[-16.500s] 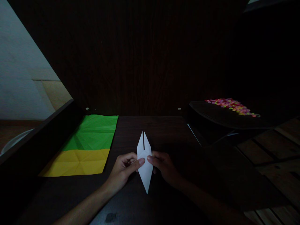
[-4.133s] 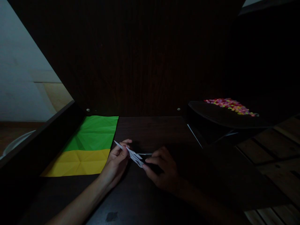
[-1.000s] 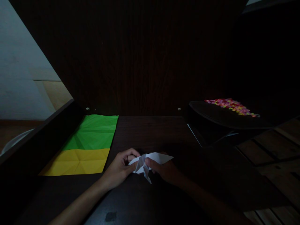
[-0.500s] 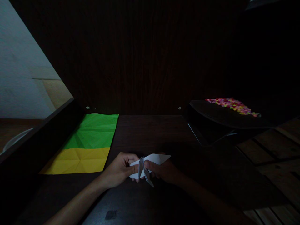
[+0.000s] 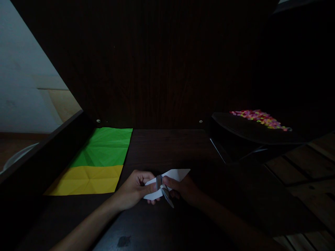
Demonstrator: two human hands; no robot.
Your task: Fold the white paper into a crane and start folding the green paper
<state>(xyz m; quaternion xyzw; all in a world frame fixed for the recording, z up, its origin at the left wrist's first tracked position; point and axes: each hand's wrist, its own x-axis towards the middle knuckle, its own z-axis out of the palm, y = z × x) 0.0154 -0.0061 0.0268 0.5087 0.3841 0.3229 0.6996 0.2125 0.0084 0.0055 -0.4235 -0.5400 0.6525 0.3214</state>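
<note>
While pinched by both hands, white folded paper (creased), pointed flaps.

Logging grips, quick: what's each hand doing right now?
Left hand: closed, pinching the folded white paper.
Right hand: closed, pinching the same paper from the other side.

Dark wooden desk (dim light), pale wall.

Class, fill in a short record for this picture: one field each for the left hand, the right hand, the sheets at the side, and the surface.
left hand: pinches the folded white paper at its left end
right hand: pinches the same paper from the right
side sheets: green sheet beyond yellow sheet, flat, creased
surface: dark wooden table
far right: small coloured pieces on a dark tray
</note>
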